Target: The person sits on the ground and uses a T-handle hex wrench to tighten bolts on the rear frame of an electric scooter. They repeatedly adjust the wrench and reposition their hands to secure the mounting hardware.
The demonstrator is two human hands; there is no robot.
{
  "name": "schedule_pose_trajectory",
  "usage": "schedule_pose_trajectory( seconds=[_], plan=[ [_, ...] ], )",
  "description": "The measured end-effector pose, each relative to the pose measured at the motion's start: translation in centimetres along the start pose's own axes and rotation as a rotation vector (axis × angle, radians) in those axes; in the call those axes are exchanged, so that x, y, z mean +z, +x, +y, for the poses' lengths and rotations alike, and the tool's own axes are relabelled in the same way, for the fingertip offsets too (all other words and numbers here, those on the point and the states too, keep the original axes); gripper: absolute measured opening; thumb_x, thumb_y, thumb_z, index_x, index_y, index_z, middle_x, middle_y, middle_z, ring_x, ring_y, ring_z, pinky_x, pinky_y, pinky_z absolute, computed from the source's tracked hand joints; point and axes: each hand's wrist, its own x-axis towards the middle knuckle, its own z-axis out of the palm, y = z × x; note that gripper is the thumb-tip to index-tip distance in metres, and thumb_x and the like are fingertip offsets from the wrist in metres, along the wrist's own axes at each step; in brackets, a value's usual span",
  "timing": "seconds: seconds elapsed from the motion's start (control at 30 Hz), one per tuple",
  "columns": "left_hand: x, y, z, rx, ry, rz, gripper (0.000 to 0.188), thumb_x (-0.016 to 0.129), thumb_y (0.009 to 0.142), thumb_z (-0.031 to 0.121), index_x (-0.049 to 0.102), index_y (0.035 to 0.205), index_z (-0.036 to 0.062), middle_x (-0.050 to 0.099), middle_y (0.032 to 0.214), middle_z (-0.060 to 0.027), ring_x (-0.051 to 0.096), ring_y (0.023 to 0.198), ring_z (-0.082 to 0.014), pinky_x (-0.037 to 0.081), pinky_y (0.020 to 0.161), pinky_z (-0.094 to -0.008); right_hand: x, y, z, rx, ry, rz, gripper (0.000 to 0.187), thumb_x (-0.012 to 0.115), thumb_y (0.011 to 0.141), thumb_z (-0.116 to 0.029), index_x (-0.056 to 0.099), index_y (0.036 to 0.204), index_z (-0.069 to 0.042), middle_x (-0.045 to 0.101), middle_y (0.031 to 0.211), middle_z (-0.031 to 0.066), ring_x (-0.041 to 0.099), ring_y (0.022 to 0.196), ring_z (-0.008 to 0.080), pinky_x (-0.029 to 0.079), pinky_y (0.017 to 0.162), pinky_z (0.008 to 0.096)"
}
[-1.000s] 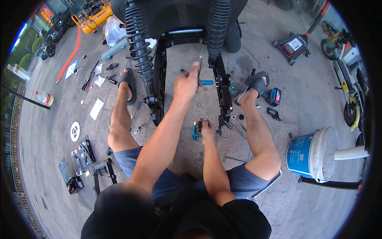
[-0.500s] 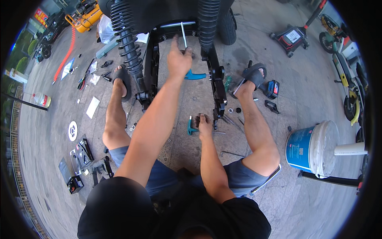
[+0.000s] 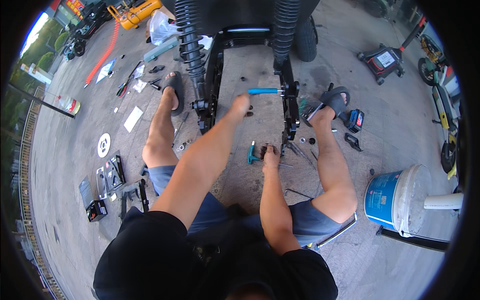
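Note:
A black vehicle frame arm [image 3: 289, 107] stands on the right, with a blue-handled T-handle hex key [image 3: 263, 91] whose short silver end meets it. My left hand [image 3: 241, 105] is at the left end of that handle; motion blurs it, and its grip cannot be made out. The key's long shaft is not visible. Lower down, my right hand [image 3: 271, 157] is closed, fingertips together around something dark, near the lower end of the frame arm. Beside it on the ground lies a teal T-handle hex key [image 3: 252, 154].
Two black coil-spring shocks [image 3: 188, 35] rise ahead. A drill battery [image 3: 355, 120] and loose washers lie by my right foot. Right: a blue-and-white bucket [image 3: 385, 199] and a floor jack [image 3: 384, 60]. Left: a yellow compressor [image 3: 134, 12], a red coiled hose [image 3: 104, 55] and scattered tools.
My left hand has come down and nearer, turning the blue-handled key, whose long silver shaft pointed away before. My right hand has kept its place. The whole view has shifted slightly.

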Motion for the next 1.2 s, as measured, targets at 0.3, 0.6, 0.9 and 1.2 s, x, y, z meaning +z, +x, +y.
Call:
schedule_pose_trajectory(
  seconds=[0.3,0.6,0.9,1.2],
  plan=[
    [1.0,-10.7,-4.4,0.405,0.057,-0.105,0.046,0.054,0.089,-0.001,0.044,0.134,0.0038,0.065,0.100,-0.0146,0.064,0.090,-0.0208,0.051,0.076,-0.0332,-0.2,-4.1,-3.2,0.007,0.027,-0.176,0.021,0.052,0.097,-0.021,0.062,0.096,-0.002,0.063,0.074,0.0045,0.056,0.057,0.0146,0.041,0.049,0.0300],
    [1.2,-12.1,9.3,0.664,-0.225,-0.318,0.044,0.046,0.090,0.008,0.043,0.132,-0.0035,0.065,0.104,-0.0213,0.066,0.090,-0.0283,0.052,0.077,-0.0352,0.2,-4.8,-4.0,0.057,0.089,-0.194,0.019,0.057,0.094,-0.018,0.062,0.090,0.000,0.063,0.073,0.0045,0.058,0.057,0.0133,0.045,0.051,0.0266],
    [1.8,4.9,7.0,0.070,0.453,0.041,0.025,0.064,0.085,0.022,0.070,0.102,0.0046,0.069,0.094,-0.0157,0.065,0.082,-0.0267,0.051,0.076,-0.0379,-1.5,-2.3,-3.7,-0.055,0.154,-0.164,0.023,0.048,0.097,-0.021,0.060,0.091,-0.003,0.059,0.069,0.0027,0.051,0.053,0.0113,0.039,0.046,0.0267],
    [-0.3,-9.5,-3.5,-0.145,-0.179,-0.275,0.030,0.045,0.096,0.031,0.064,0.089,0.0085,0.051,0.064,-0.0006,0.045,0.053,-0.0133,0.036,0.048,-0.0293,-0.1,-2.9,-2.9,0.055,0.038,-0.120,0.016,0.053,0.096,-0.019,0.060,0.101,-0.006,0.064,0.075,0.0061,0.057,0.057,0.0152,0.041,0.047,0.0303]
  ],
)
